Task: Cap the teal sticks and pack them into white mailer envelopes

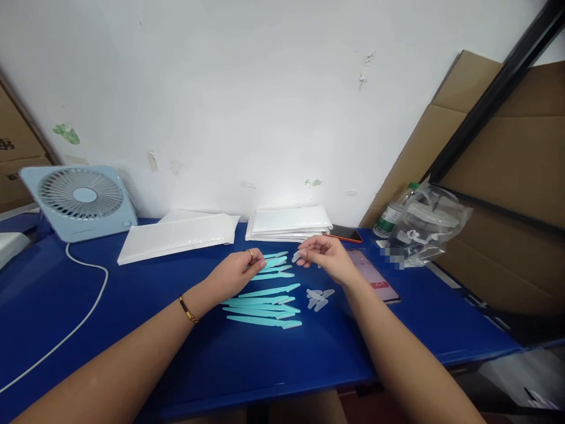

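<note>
Pinches turquoise razor [276, 263] in left hand [236, 272], aimed lengthwise at right hand [325, 257]; there grips clear cap [295, 257], just beyond razor's tip.

Got a bunch of slim turquoise plastic razor-like sticks [256, 321] lying flat, loosely fanned and partly overlapping, heads all roughly toward 3 o'clock. One more turquoise stick [278, 261] is in the left hand [235, 271], tip around 2 to 3 o'clock. Small frosted plastic sleeves [318, 298] sit heaped at the lower sticks' 3 o'clock; another sleeve [296, 256]'s pinched in the right hand [325, 254], just beside that tip.
</note>
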A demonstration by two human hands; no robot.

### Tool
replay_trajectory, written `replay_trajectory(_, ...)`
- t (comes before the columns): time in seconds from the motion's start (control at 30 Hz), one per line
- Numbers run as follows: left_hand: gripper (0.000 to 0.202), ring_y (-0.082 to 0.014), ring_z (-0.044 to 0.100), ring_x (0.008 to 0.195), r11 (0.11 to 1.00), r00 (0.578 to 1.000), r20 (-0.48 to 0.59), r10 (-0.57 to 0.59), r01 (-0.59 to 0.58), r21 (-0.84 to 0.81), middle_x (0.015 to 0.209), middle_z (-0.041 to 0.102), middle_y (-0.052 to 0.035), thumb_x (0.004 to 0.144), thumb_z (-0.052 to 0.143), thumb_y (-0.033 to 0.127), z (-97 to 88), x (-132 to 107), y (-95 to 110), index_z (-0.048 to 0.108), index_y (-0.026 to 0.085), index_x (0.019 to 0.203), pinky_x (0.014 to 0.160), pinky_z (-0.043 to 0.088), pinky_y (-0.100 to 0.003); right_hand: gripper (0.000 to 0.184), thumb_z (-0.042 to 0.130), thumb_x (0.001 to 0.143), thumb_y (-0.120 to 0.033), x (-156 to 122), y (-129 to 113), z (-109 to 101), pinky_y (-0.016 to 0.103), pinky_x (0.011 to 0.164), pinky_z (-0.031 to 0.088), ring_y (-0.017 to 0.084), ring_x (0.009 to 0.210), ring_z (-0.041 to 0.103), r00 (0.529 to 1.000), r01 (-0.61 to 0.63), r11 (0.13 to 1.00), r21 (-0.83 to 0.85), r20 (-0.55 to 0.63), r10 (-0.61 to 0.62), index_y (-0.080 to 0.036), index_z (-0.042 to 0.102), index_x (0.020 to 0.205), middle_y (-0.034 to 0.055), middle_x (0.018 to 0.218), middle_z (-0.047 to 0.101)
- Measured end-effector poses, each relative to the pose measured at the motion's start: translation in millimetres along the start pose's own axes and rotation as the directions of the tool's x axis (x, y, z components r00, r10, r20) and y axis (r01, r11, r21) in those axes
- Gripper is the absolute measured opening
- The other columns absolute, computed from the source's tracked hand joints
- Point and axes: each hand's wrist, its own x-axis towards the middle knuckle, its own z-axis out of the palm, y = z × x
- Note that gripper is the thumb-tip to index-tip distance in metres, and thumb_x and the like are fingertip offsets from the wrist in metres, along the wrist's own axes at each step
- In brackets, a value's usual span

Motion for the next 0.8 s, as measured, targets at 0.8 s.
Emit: replay_trajectory(0.8, 0.024, -0.0186, 0.057, 0.084, 0.963, 0.995, 0.063, 0.078, -0.092, 0.254, 0.092, 0.063, -0.0022, 0.080, 0.052, 0.042, 3.6, -2, 1, 0.063, 0.024, 0.090, 0.071, 0.041, -0.028, 0.026, 0.062, 0.064, -0.009, 2, 13, -61, 0.026, 0.066, 0.044, 0.018, 0.076, 0.060, 0.987, -0.060, 0.439, -0.896, 0.012, 0.159, -0.020, 0.071, 0.086, 0.0046, 0.084, 0.067)
